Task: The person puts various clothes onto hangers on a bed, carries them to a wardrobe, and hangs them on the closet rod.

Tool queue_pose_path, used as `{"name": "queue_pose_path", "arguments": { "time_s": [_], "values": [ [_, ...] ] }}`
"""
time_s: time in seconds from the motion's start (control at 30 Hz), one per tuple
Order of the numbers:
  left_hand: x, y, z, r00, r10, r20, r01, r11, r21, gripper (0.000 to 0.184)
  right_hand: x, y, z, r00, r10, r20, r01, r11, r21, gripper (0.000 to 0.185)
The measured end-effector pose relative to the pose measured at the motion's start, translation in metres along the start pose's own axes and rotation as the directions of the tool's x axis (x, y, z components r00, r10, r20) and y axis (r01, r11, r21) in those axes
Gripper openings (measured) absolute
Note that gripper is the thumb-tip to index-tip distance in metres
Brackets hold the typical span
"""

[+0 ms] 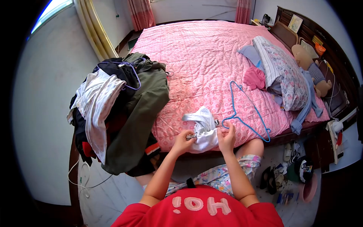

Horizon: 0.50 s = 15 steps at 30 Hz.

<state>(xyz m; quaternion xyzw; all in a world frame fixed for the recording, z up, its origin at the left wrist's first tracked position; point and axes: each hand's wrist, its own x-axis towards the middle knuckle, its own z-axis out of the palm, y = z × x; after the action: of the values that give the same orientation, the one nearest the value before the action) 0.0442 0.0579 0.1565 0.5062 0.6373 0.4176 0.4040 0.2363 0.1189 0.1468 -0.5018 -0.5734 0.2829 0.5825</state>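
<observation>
A bunched white garment (206, 132) lies at the near edge of the bed, between my two hands. My left hand (183, 142) is closed on its left side, fingers pinching the cloth. At the garment's right edge, my right hand (227, 139) has its thumb and fingers bent at the cloth; its exact hold is partly hidden. Just beyond the right fingertips, a blue clothes hanger (235, 113) rests on the pink quilt, one corner close to them. How the garment is folded cannot be made out.
A heap of dark clothes (145, 102) with a white shirt (99, 99) and purple hanger (139, 77) sits on the left. Pillow (284, 75), stuffed toy (315, 73) and pink cloth (254, 78) lie on the right of the quilt (196, 56). Shoes (269, 181) are on the floor.
</observation>
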Motion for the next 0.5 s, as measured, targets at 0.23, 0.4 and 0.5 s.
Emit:
{"name": "queue_pose_path", "arguments": {
  "time_s": [0.23,0.4,0.5],
  "values": [
    [0.002,0.075,-0.059,0.860,0.420,-0.291,-0.446,0.895,-0.026,0.020,0.071,0.003,0.024,0.928,0.010,0.373,0.012,0.998,-0.058,0.020],
    [0.003,0.108,-0.107,0.683,0.552,-0.478,-0.706,0.666,-0.240,0.016,0.105,-0.075,-0.005,0.998,0.026,0.060,-0.051,0.884,0.465,0.013],
    [0.004,0.084,-0.103,0.774,0.440,-0.456,-0.588,0.767,-0.257,0.019,0.093,-0.069,-0.016,0.997,0.067,0.025,-0.069,0.808,0.585,0.015]
  ]
}}
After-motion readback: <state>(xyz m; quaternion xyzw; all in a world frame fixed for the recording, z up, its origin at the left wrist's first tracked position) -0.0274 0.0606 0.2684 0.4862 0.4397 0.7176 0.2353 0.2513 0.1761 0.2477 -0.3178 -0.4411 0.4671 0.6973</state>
